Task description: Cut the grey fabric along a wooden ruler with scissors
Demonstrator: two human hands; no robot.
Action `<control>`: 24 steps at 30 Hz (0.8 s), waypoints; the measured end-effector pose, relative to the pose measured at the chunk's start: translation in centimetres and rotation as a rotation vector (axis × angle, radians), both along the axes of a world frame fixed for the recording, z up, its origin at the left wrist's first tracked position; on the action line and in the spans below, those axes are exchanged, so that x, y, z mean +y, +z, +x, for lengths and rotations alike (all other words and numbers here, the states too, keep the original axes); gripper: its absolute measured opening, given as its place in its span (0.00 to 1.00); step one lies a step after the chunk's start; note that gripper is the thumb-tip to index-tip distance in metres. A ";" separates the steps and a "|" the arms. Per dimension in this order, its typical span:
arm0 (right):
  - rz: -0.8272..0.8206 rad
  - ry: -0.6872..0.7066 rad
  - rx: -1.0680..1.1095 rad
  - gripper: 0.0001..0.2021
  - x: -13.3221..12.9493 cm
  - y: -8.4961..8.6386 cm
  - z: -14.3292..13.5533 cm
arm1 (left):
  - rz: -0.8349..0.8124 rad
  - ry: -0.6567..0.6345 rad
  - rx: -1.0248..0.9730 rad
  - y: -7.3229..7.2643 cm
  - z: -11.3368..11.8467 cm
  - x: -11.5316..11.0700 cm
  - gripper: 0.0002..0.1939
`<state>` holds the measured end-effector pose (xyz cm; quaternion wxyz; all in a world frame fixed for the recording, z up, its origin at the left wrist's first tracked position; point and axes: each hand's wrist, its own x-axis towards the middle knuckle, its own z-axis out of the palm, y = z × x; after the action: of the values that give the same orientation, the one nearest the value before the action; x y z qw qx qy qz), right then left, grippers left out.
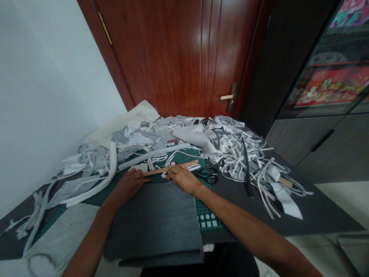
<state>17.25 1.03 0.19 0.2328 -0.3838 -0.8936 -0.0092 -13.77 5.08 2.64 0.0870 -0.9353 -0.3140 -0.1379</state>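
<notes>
A dark grey piece of felt-like cloth (pixel 157 221) lies flat in front of me, its near edge hanging over the table edge. Across its far edge runs a wooden ruler (pixel 163 169), tilted slightly up to the right. My left hand (pixel 133 181) holds the ruler's left end, thumb stretched along the cloth. Bent fingers of my right hand (pixel 182 177) press on the ruler nearer its right end; the fingertips are partly hidden. Black-handled scissors (pixel 210 177) lie just right of my right hand, on the green cutting mat (pixel 205 204).
Grey and white cloth scraps (pixel 161 130) heap along the back. Tangled strips (pixel 236 150) pile at the right, beside a long black object (pixel 247 169). A light grey cloth (pixel 69 227) lies left. A wooden door (pixel 178 57) and cabinet (pixel 311 142) stand behind.
</notes>
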 end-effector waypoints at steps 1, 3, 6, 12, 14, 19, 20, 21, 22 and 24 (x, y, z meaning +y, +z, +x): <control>0.003 -0.011 -0.005 0.09 -0.1 0.0 0.0 | 0.005 0.021 0.020 0.2 0.4 -0.3 0.18; 0.008 -0.049 0.002 0.09 -0.2 0.1 0.0 | 0.016 0.063 0.056 0.2 1.2 -1.0 0.18; 0.003 -0.096 0.083 0.10 -0.5 -0.1 0.3 | 0.013 0.097 0.080 -0.3 1.9 -1.4 0.19; -0.072 -0.201 0.213 0.13 0.0 0.2 3.4 | -0.051 0.164 0.016 -1.4 2.2 -1.2 0.17; -0.073 -0.268 0.197 0.13 0.4 0.6 4.8 | -0.082 0.200 -0.037 -1.5 2.2 -1.0 0.17; -0.119 -0.370 0.064 0.14 1.0 0.9 6.6 | -0.431 0.207 -0.204 -1.8 1.3 0.0 0.22; -0.127 -0.368 0.047 0.13 1.0 0.9 6.7 | -0.492 0.184 -0.235 -1.8 1.1 0.2 0.25; -0.131 -0.362 0.035 0.13 1.1 0.8 6.8 | -0.528 0.153 -0.264 -1.8 0.8 0.2 0.26; -0.131 -0.355 0.026 0.13 1.1 0.9 6.8 | -0.543 0.118 -0.283 -1.7 0.6 0.2 0.27; -0.128 -0.342 0.003 0.12 1.0 1.0 6.9 | -0.538 0.063 -0.295 -1.3 0.3 -0.1 0.28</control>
<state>24.11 2.08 1.23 0.2043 -0.5441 -0.8137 0.0089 -13.43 4.96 1.31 -0.2063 -0.8845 -0.3771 -0.1815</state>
